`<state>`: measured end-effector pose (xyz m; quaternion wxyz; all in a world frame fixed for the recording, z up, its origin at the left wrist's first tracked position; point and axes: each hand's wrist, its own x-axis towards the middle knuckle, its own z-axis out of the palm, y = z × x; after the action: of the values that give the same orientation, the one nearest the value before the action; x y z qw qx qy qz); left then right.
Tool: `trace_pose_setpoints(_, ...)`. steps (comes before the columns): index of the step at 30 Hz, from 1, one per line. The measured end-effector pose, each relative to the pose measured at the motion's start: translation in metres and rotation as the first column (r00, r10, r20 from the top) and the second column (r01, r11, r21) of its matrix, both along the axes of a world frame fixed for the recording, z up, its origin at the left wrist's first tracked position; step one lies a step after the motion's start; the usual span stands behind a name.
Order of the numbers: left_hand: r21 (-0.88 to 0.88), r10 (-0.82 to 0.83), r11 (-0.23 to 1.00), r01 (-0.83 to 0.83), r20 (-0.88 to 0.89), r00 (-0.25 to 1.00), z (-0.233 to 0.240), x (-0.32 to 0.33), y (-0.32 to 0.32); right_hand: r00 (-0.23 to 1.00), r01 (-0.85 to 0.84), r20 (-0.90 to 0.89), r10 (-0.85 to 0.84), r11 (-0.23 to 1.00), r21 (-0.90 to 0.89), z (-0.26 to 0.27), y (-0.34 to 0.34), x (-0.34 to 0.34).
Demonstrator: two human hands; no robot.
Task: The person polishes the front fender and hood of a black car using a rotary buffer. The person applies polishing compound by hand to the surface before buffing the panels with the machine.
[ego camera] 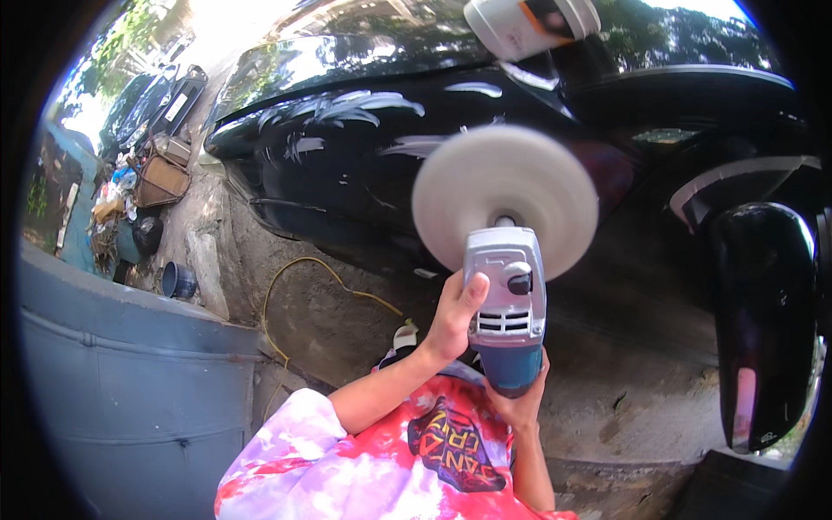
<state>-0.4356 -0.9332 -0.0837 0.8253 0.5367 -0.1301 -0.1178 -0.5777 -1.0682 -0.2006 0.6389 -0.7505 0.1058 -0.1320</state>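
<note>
A rotary polisher (pixel 506 305) with a silver gear head and a teal body is in both my hands. Its round white pad (pixel 448 195) looks blurred, as if spinning, in front of the black car's body (pixel 344 169); contact with the paint cannot be told. My left hand (pixel 452 315) grips the side of the gear head, thumb up. Lower down, my right hand (pixel 523 396) is wrapped around the rear of the body, partly hidden by it. White smears of compound (pixel 364 106) streak the paint left of the pad.
A white plastic bucket (pixel 520 29) rests on top of the car. Over the concrete floor (pixel 325 305) curves a yellow cord or hose (pixel 266 299). A glossy black panel (pixel 764 312) stands at right. To the left are a grey-blue wall (pixel 143 383), a dark bucket (pixel 179 281) and piled rubbish (pixel 114 201).
</note>
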Motion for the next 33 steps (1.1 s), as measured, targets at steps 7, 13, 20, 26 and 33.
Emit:
trace_pose_setpoints(7, -0.165, 0.145, 0.971, -0.174, -0.174, 0.974, -0.013, 0.023, 0.064, 0.992, -0.109, 0.051, 0.114, 0.99, -0.091, -0.01, 0.048, 0.044)
trace_pose_setpoints(13, -0.21, 0.292, 0.927, -0.31, -0.112, 0.95, -0.021, 0.058, 0.148, 0.95, -0.308, -0.014, 0.31, 0.935, -0.176, -0.013, 0.104, 0.096)
trace_pose_setpoints(20, -0.106, 0.521, 0.846, -0.523, -0.045, 0.852, -0.042, 0.075, 0.201, 0.905, -0.417, -0.013, 0.426, 0.877, -0.238, -0.039, 0.15, 0.137)
trace_pose_setpoints(26, -0.031, 0.42, 0.907, -0.42, -0.011, 0.907, -0.059, 0.059, 0.171, 0.924, -0.381, -0.055, 0.377, 0.911, -0.157, -0.067, 0.126, 0.122)
trace_pose_setpoints(33, 0.043, 0.179, 0.983, -0.179, -0.005, 0.984, -0.076, 0.028, 0.079, 0.983, -0.116, 0.146, 0.108, 0.992, 0.053, -0.09, 0.065, 0.076)
